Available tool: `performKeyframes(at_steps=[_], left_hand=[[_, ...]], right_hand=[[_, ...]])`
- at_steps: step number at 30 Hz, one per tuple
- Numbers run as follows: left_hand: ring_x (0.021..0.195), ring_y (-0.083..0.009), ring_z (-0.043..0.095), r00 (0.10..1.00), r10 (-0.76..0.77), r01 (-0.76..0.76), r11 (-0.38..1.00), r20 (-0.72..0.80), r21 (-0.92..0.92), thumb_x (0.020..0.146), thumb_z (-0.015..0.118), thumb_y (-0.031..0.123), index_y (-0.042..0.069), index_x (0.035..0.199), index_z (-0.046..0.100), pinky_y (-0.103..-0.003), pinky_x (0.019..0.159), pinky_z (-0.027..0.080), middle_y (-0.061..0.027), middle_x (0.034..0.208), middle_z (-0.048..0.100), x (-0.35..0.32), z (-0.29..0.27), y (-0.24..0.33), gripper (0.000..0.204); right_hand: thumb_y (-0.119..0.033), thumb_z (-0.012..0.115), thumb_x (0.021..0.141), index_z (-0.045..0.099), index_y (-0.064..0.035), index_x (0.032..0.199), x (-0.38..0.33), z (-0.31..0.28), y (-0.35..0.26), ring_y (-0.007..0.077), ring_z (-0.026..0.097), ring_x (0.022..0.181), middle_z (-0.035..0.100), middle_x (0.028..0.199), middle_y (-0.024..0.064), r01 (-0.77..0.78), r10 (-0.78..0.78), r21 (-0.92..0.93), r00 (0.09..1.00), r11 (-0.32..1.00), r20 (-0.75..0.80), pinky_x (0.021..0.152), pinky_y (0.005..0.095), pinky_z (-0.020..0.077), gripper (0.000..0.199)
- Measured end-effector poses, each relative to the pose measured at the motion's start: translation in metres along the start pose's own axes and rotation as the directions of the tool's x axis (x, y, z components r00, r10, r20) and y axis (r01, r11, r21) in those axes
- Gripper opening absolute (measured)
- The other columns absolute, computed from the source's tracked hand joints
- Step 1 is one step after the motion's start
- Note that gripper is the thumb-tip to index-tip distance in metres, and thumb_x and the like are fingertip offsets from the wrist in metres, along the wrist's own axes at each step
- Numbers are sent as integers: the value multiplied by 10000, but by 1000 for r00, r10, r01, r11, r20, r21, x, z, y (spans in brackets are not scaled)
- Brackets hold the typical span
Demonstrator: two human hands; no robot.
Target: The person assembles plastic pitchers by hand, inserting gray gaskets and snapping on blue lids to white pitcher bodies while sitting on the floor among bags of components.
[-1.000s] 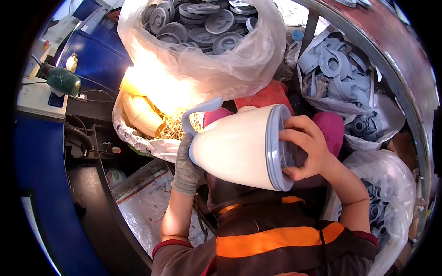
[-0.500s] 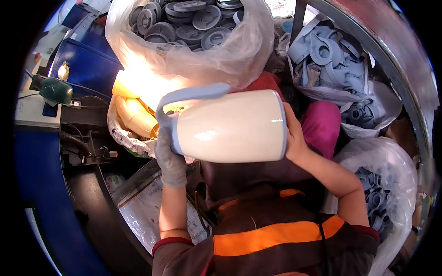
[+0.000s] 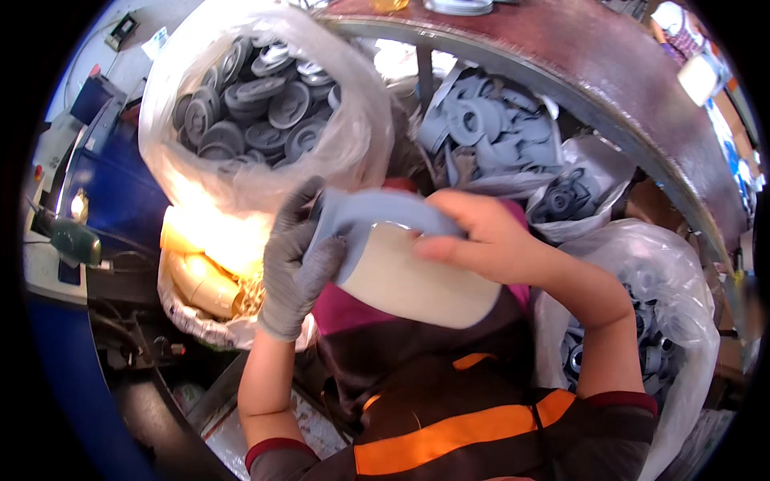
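Cream plastic jug (image 3: 425, 284), blue-grey collar and handle (image 3: 377, 207), held tilted over the lap (image 3: 349, 309) between both hands; cannot tell whether it rests on the cloth. Left hand (image 3: 298, 260), in a grey glove, curled partway round the collar end, thumb on the blue-grey plastic, other fingers up along the far side. Right hand (image 3: 477, 228), bare, half curled over the handle's right end, thumb along the cream wall. Just left of the gloved wrist: a sack (image 3: 180, 322) with yellowish pieces (image 3: 200, 284) and curly shavings (image 3: 252, 295). Far left, grey discs (image 3: 265, 112) fill a cloudy bag (image 3: 365, 148). Far right, blue-grey moulded parts (image 3: 485, 120) lie heaped, dark ringed parts (image 3: 568, 196) beside them; near right, a clear bag (image 3: 678, 289). Dark red bench (image 3: 521, 32) curves beyond; green lamp (image 3: 76, 240) at left. Likely trouble: smooth shell could turn under the bare fingers if the gloved hold slackened, dropping the jug onto the lap or into the shavings; a loose swing might scuff it. Hard to make out: handle and right thumb blurred; jug's mouth turned from view; glare burns out the sack's far side; clear bag's contents partly behind the right arm and film; bench cut off at the picture's edge.
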State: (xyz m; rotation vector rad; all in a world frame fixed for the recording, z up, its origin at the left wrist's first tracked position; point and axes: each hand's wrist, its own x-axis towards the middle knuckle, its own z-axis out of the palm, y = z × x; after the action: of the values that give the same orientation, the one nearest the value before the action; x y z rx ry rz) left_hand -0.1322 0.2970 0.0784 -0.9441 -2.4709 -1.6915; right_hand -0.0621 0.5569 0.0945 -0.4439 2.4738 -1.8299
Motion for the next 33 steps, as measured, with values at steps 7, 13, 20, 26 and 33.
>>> performKeyframes(at_steps=[7, 13, 20, 26, 33], left_hand=[[1142, -240, 514, 985, 16, 8, 991, -173, 134, 828, 612, 95, -3, 1094, 591, -333, 992, 374, -147, 1197, 564, 27, -10, -38, 284], [1096, -335, 542, 988, 92, -3, 816, -125, 578, 761, 677, 134, 34, 1093, 604, -400, 945, 426, -173, 1160, 578, 5, -13, -103, 354], [1306, -411, 305, 963, 259, -42, 399, -69, 916, 678, 725, 147, 159, 1403, 367, -496, 1071, 286, -204, 1424, 329, 18, -76, -124, 808], [1245, -321, 396, 987, 132, -113, 190, 89, 975, 674, 716, 216, 150, 1091, 596, -489, 1043, 282, -126, 1264, 485, 45, -116, -129, 439], [709, -302, 593, 963, -254, 3, 339, 89, 941, 803, 571, 152, 73, 762, 582, -425, 788, 450, -124, 664, 607, -52, -147, -168, 90]], right_hand=[[-402, 319, 1006, 485, -42, 942, -62, -127, -39, 89, 368, 496, 395, 648, 11, 609, -346, -96, 307, 787, -887, 430, 243, 309, 402], [-385, 407, 982, 523, 3, 988, -29, -227, 5, 160, 542, 615, 551, 780, 96, 303, -380, -329, 126, 894, -917, 544, 259, 421, 405], [-201, 568, 882, 519, 19, 1227, 45, -277, 63, 243, 547, 1084, 559, 1215, 160, -303, -571, -667, 352, 680, -742, 957, 362, 400, 411], [-260, 727, 726, 471, -80, 1299, 145, -39, 81, 351, 440, 1240, 485, 1327, 161, 252, -421, -827, 907, 503, 21, 1011, 432, 351, 653], [-124, 573, 749, 585, -109, 824, 218, 86, 152, 232, 587, 811, 592, 760, 32, 590, -534, -762, 749, 268, 392, 817, 362, 429, 78]])
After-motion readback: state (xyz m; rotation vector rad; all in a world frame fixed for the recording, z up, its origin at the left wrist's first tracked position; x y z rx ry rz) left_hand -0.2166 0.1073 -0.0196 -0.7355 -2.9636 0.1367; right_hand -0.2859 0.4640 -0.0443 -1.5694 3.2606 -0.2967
